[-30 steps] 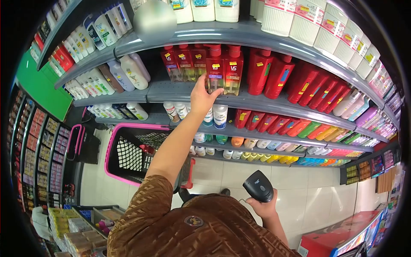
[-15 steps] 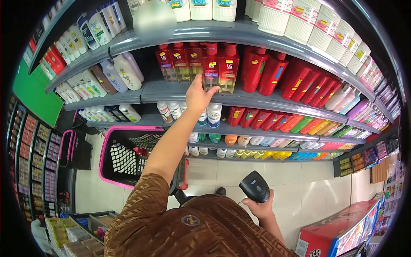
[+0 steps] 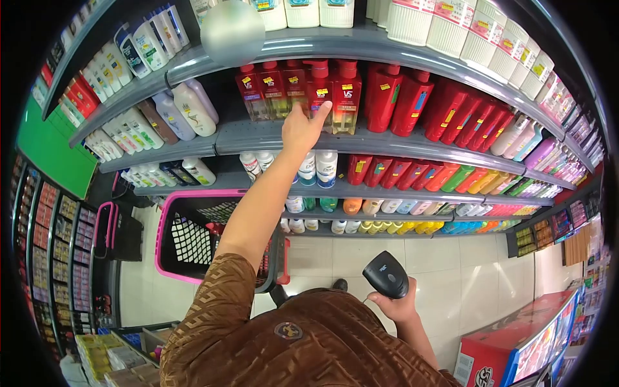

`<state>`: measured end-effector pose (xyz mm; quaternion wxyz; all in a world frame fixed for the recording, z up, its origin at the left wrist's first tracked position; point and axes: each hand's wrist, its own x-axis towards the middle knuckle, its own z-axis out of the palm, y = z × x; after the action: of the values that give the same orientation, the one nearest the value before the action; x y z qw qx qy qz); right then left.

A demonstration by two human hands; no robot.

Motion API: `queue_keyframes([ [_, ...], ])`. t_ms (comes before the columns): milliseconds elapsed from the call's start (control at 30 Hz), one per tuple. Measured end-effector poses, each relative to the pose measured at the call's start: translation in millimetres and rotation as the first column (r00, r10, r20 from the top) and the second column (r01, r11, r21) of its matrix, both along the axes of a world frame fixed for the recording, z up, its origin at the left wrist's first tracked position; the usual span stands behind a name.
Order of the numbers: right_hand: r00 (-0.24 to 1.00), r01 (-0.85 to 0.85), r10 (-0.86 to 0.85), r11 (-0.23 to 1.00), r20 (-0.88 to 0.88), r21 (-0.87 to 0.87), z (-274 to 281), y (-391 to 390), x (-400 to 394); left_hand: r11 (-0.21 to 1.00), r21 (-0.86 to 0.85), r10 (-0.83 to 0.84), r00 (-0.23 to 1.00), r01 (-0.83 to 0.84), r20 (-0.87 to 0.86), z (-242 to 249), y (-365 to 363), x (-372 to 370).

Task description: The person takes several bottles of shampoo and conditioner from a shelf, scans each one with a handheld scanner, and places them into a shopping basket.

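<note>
My left hand (image 3: 303, 126) reaches to the second shelf, on a red pump bottle with a clear base (image 3: 320, 93). Its thumb lies over the front of the bottle and its fingers curl at the left side, partly hidden. To the right stands a similar red bottle (image 3: 345, 97); more of them (image 3: 273, 90) stand to the left. Low at the right, my right hand (image 3: 400, 303) is closed around the handle of a black handheld scanner (image 3: 385, 275), its head pointing up and to the left.
A black basket with a pink rim (image 3: 158, 238) sits below my left arm. Red bottles (image 3: 412, 103) line the shelf (image 3: 387, 143) at the right. At the lower right is a red box (image 3: 503, 335). White containers (image 3: 412, 22) stand on the upper shelf.
My left hand has shifted a little up the bottle, its thumb now higher on the label. The scanner in my right hand sits slightly higher and further right.
</note>
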<state>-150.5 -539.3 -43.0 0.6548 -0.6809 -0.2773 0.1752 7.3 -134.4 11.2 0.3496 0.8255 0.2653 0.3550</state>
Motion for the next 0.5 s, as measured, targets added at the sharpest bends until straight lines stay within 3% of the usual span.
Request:
queue_keyframes([
  [67, 0.998, 0.046, -0.044, 0.997, -0.036, 0.062, -0.2, 7.7, -5.0, 0.999, -0.023, 0.023, 0.998, -0.024, -0.058, 9.9, 1.4, 3.1],
  [267, 0.997, 0.059, -0.059, 0.998, -0.055, 0.001, -7.8, 15.4, -23.9, 0.998, -0.049, 0.033, 0.989, -0.041, -0.143, 11.1, 3.9, 1.0],
  [367, 0.997, 0.063, -0.063, 0.998, -0.051, -0.009, 1.1, 20.9, -25.2, 0.987, -0.157, -0.055, 0.994, 0.039, -0.093, 6.2, 14.1, -3.7],
  [467, 0.997, 0.070, -0.070, 0.997, -0.030, -0.018, 4.8, 26.4, -25.8, 0.987, -0.054, -0.138, 0.965, 0.153, 0.223, -16.7, 32.5, -31.6],
  [500, 0.999, 0.034, -0.034, 0.999, -0.033, -0.025, 0.7, 27.1, -24.6, 0.983, -0.042, -0.165, 0.959, 0.180, 0.232, -18.8, 35.6, -55.7],
])
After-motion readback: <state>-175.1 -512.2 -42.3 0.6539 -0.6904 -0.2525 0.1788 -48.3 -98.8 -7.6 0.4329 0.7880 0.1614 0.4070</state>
